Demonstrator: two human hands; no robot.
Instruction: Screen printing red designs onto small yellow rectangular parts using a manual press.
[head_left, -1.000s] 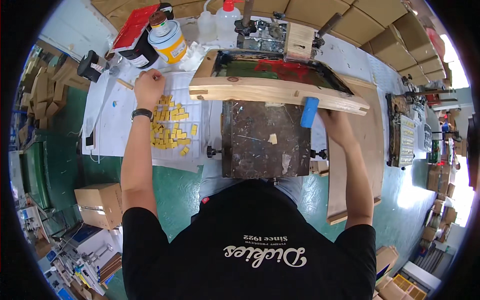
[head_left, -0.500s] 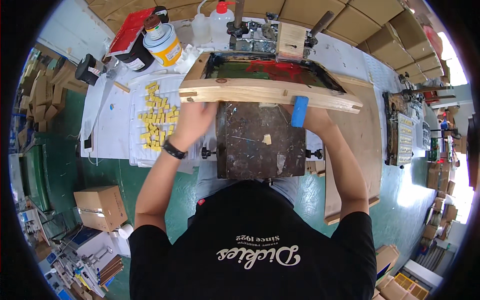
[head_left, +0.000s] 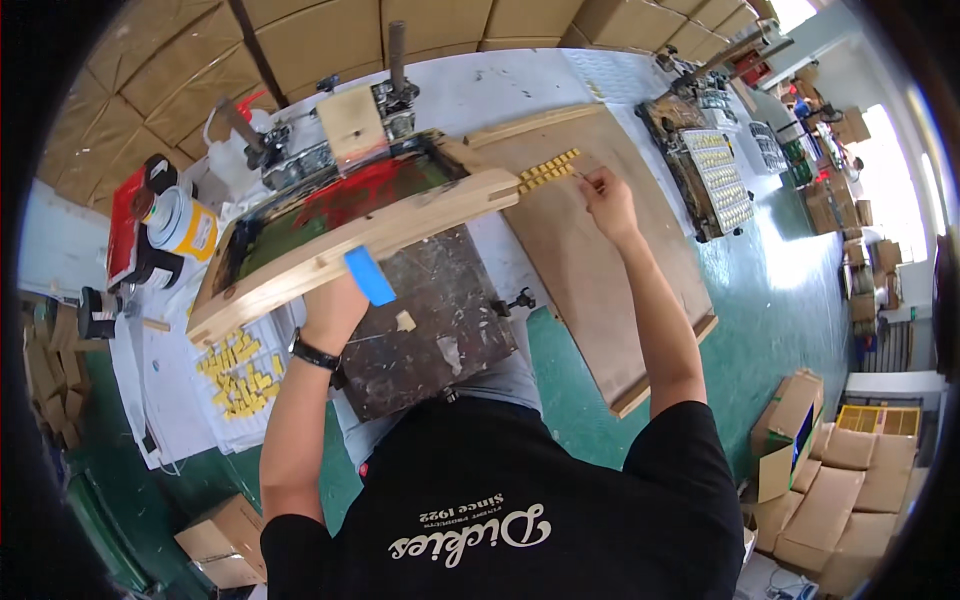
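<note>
A wooden screen-printing frame (head_left: 370, 235) with red ink on its mesh stands raised and tilted over a dark, stained base plate (head_left: 440, 310). My left hand (head_left: 335, 308) is under its near rail beside a blue tab (head_left: 370, 276); the frame hides those fingers. Out to the right, my right hand (head_left: 607, 200) pinches with thumb and forefinger at the end of a double row of small yellow blocks (head_left: 548, 172) over the brown board (head_left: 590, 260). What it pinches is too small to make out. More yellow blocks (head_left: 240, 375) lie on white sheets at the left.
Metal clamps (head_left: 395, 95) hold the frame's far side. A yellow-banded can (head_left: 185, 225), a red-and-black tub (head_left: 125, 230) and a squeeze bottle (head_left: 230, 145) stand at the left back. Another printing jig (head_left: 700, 170) sits at the far right, with stacked cartons (head_left: 320, 45) behind the table.
My right hand has come out from under the frame and reached right to the yellow rows. The view has turned right. My left hand stays under the frame.
</note>
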